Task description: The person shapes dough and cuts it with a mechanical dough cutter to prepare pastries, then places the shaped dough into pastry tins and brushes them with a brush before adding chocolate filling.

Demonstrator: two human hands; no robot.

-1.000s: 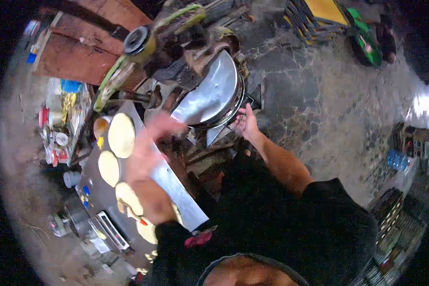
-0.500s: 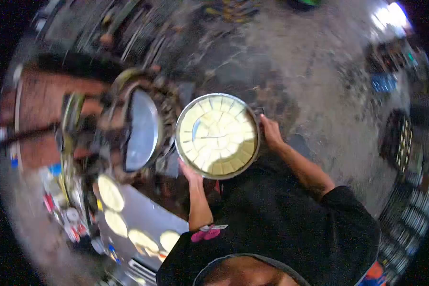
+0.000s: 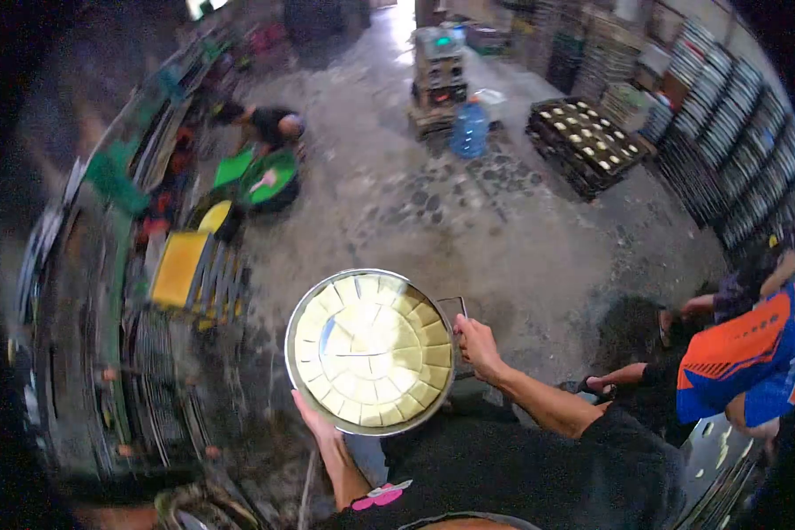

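Steel pan hides fingers of left hand; right hand grips it

Round pan between both hands

It was a small food-making workshop: a stained concrete floor, stacked trays racked high along the wall, a black crate of pale pieces, a worker crouched by a green basin, and a round metal pan of cut yellow pieces.
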